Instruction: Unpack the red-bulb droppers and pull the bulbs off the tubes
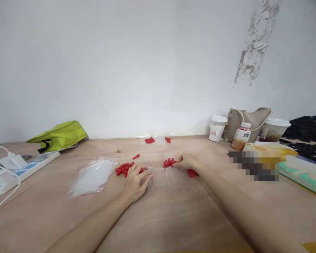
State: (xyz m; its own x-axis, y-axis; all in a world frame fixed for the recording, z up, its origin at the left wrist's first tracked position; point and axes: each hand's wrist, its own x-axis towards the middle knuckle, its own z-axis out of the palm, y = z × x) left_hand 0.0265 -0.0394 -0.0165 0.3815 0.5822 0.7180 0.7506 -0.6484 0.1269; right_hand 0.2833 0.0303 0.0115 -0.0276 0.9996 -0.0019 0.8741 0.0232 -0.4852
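Observation:
A row of thin clear tubes [168, 179] lies side by side on the table in front of me. My left hand [136, 181] rests at the row's left end, thumb and fingers apart, partly over a pile of red rubber bulbs [123, 169]. Just beyond the row, my right hand [185, 161] has its fingers pinched at a group of red bulbs [169, 162] that seem fitted on clear tubes pointing away from me. The fingers hide what exactly is between them. More red bulbs [191, 173] show under my right wrist. A single red bulb [136, 156] lies apart.
Clear zip bags [93, 177] lie left, near a power strip [28, 172] and a yellow-green bag [60, 135]. By the wall are more red bulbs [149, 140] on clear plastic. A paper cup [217, 129], a bottle [241, 137] and a beige handbag [249, 123] stand right.

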